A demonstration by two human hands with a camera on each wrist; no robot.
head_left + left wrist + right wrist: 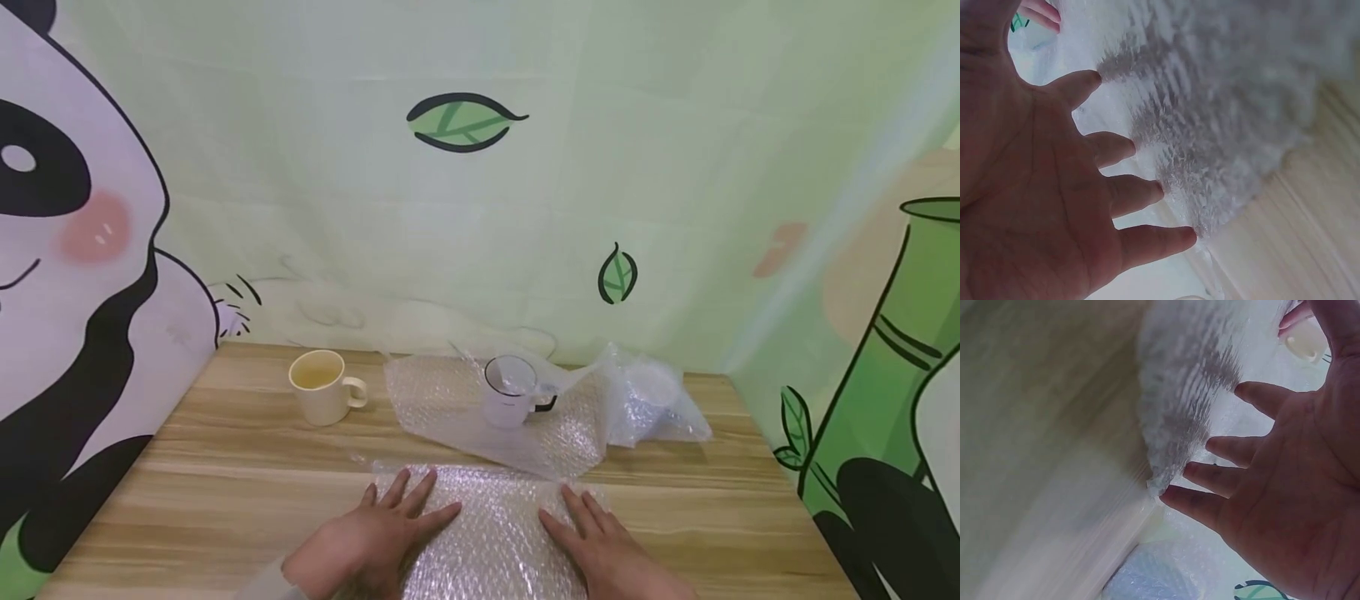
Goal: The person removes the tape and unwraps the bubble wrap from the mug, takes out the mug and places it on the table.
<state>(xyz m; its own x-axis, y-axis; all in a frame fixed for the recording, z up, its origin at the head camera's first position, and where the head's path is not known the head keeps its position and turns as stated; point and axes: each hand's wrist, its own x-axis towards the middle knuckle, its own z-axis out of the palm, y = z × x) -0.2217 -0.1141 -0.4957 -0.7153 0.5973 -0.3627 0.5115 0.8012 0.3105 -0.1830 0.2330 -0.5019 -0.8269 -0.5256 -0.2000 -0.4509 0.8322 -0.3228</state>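
Note:
A sheet of bubble wrap (pixel 487 533) lies flat at the front of the wooden table. On its left side rests my left hand (pixel 367 537), fingers spread and straight, fingertips touching the plastic. My right hand (pixel 611 546) touches the right side the same way. In the left wrist view the left palm (pixel 1041 175) shows, its fingertips against the bubble wrap (pixel 1210 112). The right wrist view has the right palm (pixel 1291 481) with fingertips along the edge of the sheet (pixel 1179 394). Neither hand grips anything.
Behind the sheet, a white mug (pixel 506 404) with a dark rim and handle stands on a second bubble wrap piece (pixel 427 400). A cream mug (pixel 322 400) is at the back left. A bubble-wrapped item (pixel 648 400) sits back right, before a printed cloth backdrop (pixel 360 183).

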